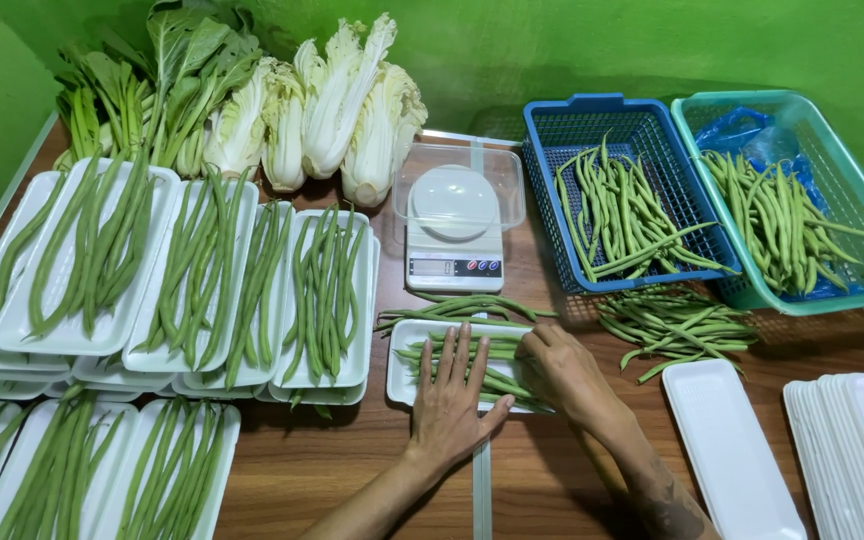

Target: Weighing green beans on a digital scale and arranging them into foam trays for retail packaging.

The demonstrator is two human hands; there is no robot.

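A white foam tray (404,372) lies on the wooden table in front of me with green beans (505,383) across it. My left hand (449,400) rests flat on those beans, fingers spread. My right hand (563,372) sits at the tray's right end, fingers curled on the bean tips. More loose beans (464,305) lie just behind the tray, below a white kitchen scale (454,230).
Stacked foam trays filled with beans (202,270) cover the left side. Leafy cabbages (342,100) stand at the back. A blue basket (614,190) and a teal basket (792,200) hold beans, a loose pile (677,325) lies before them. Empty trays (852,440) lie at the right.
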